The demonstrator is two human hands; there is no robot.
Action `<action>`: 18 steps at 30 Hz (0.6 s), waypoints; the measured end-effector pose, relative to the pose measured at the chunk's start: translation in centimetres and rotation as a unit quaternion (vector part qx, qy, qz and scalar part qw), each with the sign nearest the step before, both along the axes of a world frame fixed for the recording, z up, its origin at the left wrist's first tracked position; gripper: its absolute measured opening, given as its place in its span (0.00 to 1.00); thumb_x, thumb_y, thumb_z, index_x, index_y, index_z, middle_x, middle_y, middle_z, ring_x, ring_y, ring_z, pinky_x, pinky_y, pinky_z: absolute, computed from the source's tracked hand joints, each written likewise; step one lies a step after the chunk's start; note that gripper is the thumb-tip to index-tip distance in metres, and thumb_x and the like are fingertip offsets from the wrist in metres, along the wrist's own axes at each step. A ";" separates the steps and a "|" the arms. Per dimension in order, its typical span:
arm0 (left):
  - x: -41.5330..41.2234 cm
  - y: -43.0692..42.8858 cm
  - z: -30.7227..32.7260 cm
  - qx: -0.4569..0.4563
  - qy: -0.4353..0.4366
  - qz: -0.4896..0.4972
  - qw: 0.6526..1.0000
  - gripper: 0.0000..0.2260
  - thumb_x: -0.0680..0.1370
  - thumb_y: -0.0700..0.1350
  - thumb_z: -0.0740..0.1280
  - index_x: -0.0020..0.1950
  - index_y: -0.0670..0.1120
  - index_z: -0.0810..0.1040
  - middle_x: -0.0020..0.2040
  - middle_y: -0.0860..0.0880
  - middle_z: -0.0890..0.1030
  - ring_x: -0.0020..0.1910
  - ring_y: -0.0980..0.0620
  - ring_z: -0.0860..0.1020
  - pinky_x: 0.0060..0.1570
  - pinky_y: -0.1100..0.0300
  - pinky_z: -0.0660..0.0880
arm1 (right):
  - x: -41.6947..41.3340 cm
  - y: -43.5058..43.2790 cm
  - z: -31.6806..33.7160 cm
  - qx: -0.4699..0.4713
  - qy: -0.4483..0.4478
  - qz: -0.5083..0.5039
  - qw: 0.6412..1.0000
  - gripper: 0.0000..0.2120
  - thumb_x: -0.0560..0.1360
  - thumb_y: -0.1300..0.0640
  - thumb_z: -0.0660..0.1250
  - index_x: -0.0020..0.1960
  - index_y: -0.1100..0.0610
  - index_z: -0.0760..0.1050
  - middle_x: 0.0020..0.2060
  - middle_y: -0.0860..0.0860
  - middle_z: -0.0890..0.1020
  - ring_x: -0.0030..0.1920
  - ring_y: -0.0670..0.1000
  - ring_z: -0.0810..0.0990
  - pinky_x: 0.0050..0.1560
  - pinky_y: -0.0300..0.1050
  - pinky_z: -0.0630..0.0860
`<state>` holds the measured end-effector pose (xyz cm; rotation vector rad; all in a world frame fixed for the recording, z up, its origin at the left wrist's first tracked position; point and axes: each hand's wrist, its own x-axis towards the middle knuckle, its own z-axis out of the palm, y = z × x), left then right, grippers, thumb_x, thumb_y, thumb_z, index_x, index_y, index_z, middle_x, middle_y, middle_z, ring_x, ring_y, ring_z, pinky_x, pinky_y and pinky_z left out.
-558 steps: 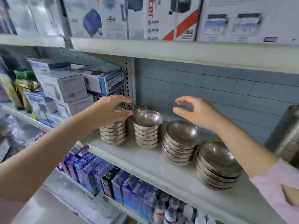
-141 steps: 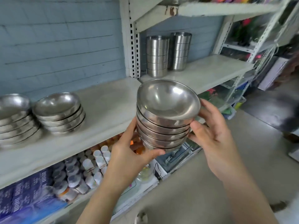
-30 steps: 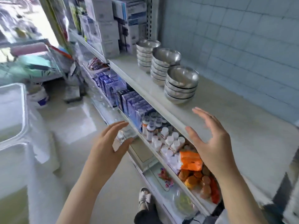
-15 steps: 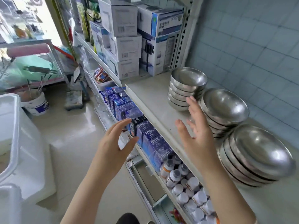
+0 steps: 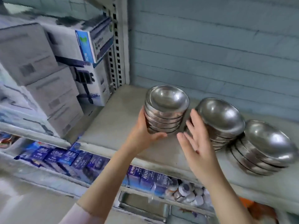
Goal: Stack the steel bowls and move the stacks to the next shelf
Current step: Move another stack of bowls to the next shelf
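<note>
On shelf (image 5: 113, 126): L hand (image 5: 142, 131) grips leftmost bowl stack (image 5: 165, 110); R hand (image 5: 197, 143) open, empty.

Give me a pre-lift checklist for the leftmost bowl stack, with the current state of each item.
1. Left hand on the leftmost stack: ok, it cups the left side and base.
2. Right hand on the stack: not ok, open, apart from it.
3. Bowls nested evenly: ok.
4. Gap to the middle stack for the right fingers: cannot tell, looks tight.
5. Stack lifted off the shelf: cannot tell.
</note>
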<state>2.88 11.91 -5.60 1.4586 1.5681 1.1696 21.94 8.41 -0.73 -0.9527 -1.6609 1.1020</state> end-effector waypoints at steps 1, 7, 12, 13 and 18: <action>-0.5 0.2 -0.2 0.001 -0.005 -0.008 1.000 0.51 0.61 0.52 0.82 0.75 0.44 0.56 0.69 0.47 0.72 0.68 0.51 0.72 0.68 0.53 0.69 | -0.2 -0.3 0.1 -0.011 0.002 -0.016 1.000 0.33 0.78 0.41 0.65 0.78 0.38 0.52 0.73 0.25 0.59 0.75 0.35 0.61 0.74 0.40 0.63; -3.6 -0.3 -1.1 -0.029 -0.060 -0.095 0.993 0.52 0.53 0.63 0.81 0.72 0.53 0.62 0.63 0.53 0.78 0.62 0.55 0.77 0.63 0.47 0.74 | -2.0 -0.4 0.2 -0.057 -0.006 -0.080 0.995 0.37 0.73 0.41 0.66 0.77 0.36 0.52 0.78 0.36 0.57 0.76 0.38 0.60 0.62 0.24 0.65; -5.5 -2.7 0.0 -0.028 -0.067 -0.141 0.987 0.49 0.55 0.60 0.81 0.71 0.53 0.63 0.61 0.55 0.79 0.60 0.59 0.78 0.64 0.53 0.73 | -4.1 -0.3 -0.1 -0.045 0.010 -0.060 0.997 0.29 0.76 0.48 0.66 0.75 0.40 0.62 0.71 0.34 0.71 0.72 0.36 0.67 0.75 0.46 0.65; -5.8 -3.1 0.3 -0.029 -0.072 -0.141 0.987 0.47 0.56 0.58 0.82 0.71 0.54 0.64 0.60 0.55 0.80 0.59 0.59 0.78 0.64 0.53 0.73 | -4.5 -0.6 0.1 -0.048 0.020 -0.061 0.997 0.27 0.76 0.50 0.65 0.72 0.39 0.63 0.69 0.33 0.74 0.71 0.36 0.69 0.74 0.50 0.67; -6.1 -5.9 2.9 0.014 -0.053 -0.125 0.991 0.49 0.59 0.54 0.82 0.75 0.53 0.62 0.62 0.56 0.78 0.60 0.61 0.77 0.63 0.61 0.73 | -4.7 -2.9 1.2 -0.044 0.042 -0.080 0.995 0.28 0.74 0.39 0.69 0.72 0.33 0.65 0.69 0.38 0.75 0.69 0.40 0.73 0.71 0.59 0.71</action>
